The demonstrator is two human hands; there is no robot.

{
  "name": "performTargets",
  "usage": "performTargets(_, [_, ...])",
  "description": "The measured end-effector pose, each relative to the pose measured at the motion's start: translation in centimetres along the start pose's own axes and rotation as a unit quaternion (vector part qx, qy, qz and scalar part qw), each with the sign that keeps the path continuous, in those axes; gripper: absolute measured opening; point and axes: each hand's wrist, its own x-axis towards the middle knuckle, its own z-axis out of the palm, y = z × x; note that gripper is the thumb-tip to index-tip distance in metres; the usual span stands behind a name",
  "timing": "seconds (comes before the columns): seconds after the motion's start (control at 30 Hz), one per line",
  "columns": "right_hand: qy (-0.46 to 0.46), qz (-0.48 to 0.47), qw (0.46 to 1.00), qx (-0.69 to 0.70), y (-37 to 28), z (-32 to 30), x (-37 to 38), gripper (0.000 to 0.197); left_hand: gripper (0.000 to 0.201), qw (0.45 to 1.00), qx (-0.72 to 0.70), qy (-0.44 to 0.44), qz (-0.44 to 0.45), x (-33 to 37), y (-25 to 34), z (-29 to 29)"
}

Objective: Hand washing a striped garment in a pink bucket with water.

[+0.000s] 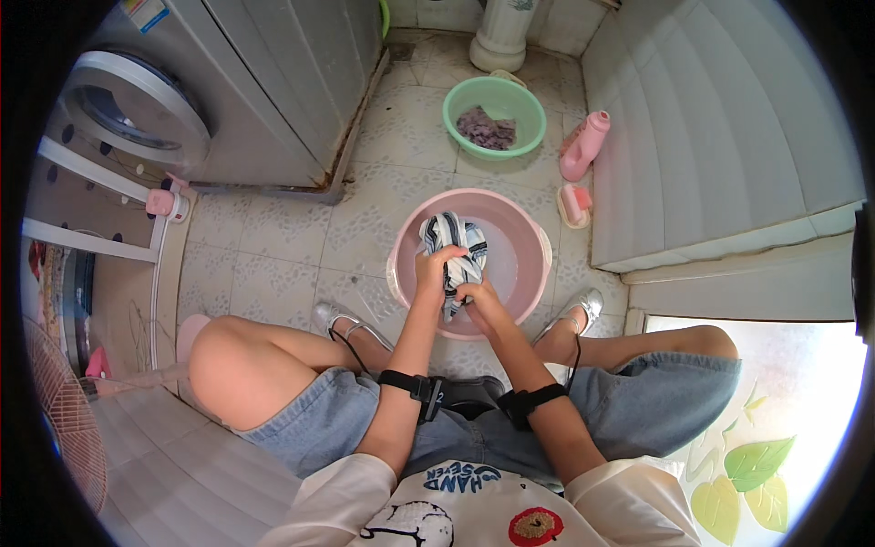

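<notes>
A striped cloth (pixel 467 246) in white, black and blue-grey is bunched up over a pink basin (pixel 534 290) on the floor between my feet. My left hand (pixel 436 272) is closed round the cloth's left side. Lower down and to the right, my right hand (pixel 479 295) grips the same cloth, its fingers partly hidden. A short end of the fabric pokes out below the hands. Inside the basin the pale bottom shows, with what looks like shallow water.
Beyond stands a green basin (pixel 540 123) with a crumpled purplish cloth (pixel 488 129) inside. To its right are a pink bottle (pixel 584 149) and a soap dish (pixel 571 219) with a pink bar (pixel 578 199). A front-loading washing machine (pixel 264 100) is at far left, a fan (pixel 71 410) at near left.
</notes>
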Motion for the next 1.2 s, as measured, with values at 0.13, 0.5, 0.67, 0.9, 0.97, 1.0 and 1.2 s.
performTargets(0.13, [0.022,0.014,0.997,0.078,0.3,-1.7,0.9,0.055,0.028,0.998,-0.057,0.025,0.018,-0.6,0.7,0.6])
performTargets(0.5, [-0.131,-0.342,0.893,-0.262,0.8,-2.8,-0.8,0.079,0.03,0.999,-0.039,0.01,0.008,-2.2,-2.5,0.6])
performTargets(0.67, [-0.01,0.071,0.951,0.3,-0.2,-3.1,2.6,0.033,0.028,0.996,-0.089,-0.023,-0.021,-2.5,-2.5,1.4])
performTargets(0.9, [0.134,-0.027,0.98,0.147,0.7,-3.1,3.5,0.038,0.03,0.996,-0.081,0.018,-0.039,-1.7,-3.9,0.4])
performTargets(0.97, [0.218,-0.096,0.971,0.016,0.9,-3.8,3.5,0.038,0.029,0.994,-0.097,0.028,-0.037,-1.7,-4.9,0.1])
performTargets(1.0, [0.268,-0.114,0.936,-0.2,0.5,-4.0,3.4,0.039,0.027,0.995,-0.088,0.044,-0.031,-1.7,-5.2,-0.1])
performTargets(1.2, [0.301,-0.132,0.815,-0.477,-1.0,-4.2,2.8,0.044,0.02,0.996,-0.029,0.085,-0.016,-2.1,-5.4,0.5])
